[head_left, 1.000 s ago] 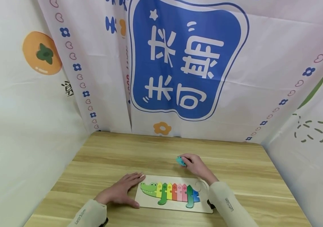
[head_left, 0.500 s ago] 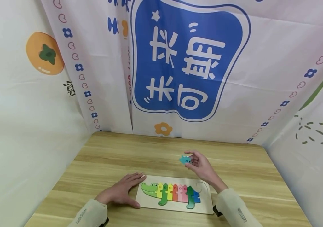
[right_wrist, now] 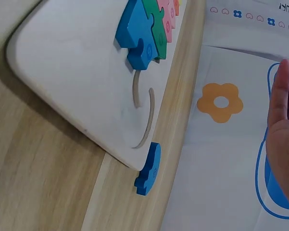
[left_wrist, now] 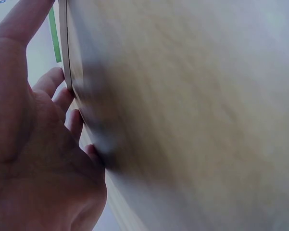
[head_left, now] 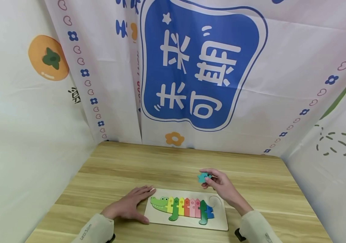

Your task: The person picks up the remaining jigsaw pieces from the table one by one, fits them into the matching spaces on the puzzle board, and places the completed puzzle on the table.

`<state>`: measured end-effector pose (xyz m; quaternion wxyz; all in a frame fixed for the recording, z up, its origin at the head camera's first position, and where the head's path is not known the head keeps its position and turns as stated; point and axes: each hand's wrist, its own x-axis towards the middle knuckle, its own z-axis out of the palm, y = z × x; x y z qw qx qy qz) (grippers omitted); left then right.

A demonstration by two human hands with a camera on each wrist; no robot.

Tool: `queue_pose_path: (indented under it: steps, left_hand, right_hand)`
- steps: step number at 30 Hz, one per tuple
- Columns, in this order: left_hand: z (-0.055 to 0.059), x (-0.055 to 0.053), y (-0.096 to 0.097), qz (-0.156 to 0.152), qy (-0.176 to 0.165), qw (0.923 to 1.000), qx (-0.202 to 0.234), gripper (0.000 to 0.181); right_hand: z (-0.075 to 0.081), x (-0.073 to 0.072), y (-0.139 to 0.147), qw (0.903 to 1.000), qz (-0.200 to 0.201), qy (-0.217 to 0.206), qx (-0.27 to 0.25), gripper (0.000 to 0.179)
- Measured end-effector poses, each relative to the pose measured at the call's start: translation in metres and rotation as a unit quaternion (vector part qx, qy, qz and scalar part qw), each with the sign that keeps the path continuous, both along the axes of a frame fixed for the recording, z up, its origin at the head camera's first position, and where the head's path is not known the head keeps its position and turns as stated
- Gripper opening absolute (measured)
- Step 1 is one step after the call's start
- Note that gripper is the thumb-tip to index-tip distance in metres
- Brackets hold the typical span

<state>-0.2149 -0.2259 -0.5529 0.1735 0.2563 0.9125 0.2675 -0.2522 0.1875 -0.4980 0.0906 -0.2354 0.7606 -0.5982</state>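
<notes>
My right hand [head_left: 222,185] pinches a teal puzzle piece [head_left: 203,177] between thumb and fingers, held above the table behind the board. In the right wrist view part of that hand [right_wrist: 283,130] shows at the right edge. A pale wooden crocodile puzzle board [head_left: 160,218] lies in front of me. Colourful pieces sit in it, from the green head [head_left: 159,202] to a blue piece [head_left: 209,212]; a curled tail outline is bare at the right. My left hand [head_left: 128,204] rests spread at the board's left edge, its forefinger and thumb touching the corners.
A loose blue piece [right_wrist: 149,168] lies on the table just past the board's corner in the right wrist view. The wooden table [head_left: 130,158] runs back to a printed cloth [head_left: 115,118] hanging behind it. White cloths hang on both sides.
My right hand has moved to the right and slightly nearer, carrying the teal puzzle piece and turning it. The left hand and the board have stayed in place.
</notes>
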Motion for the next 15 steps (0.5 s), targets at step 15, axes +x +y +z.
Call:
queue_pose_path:
  steps: [15]
  left_hand:
    - [0.004, 0.001, 0.0, 0.004, -0.007, 1.0, 0.001, 0.111]
  right_hand:
    - [-0.003, 0.011, 0.012, 0.9976, -0.059, -0.03, 0.021, 0.051]
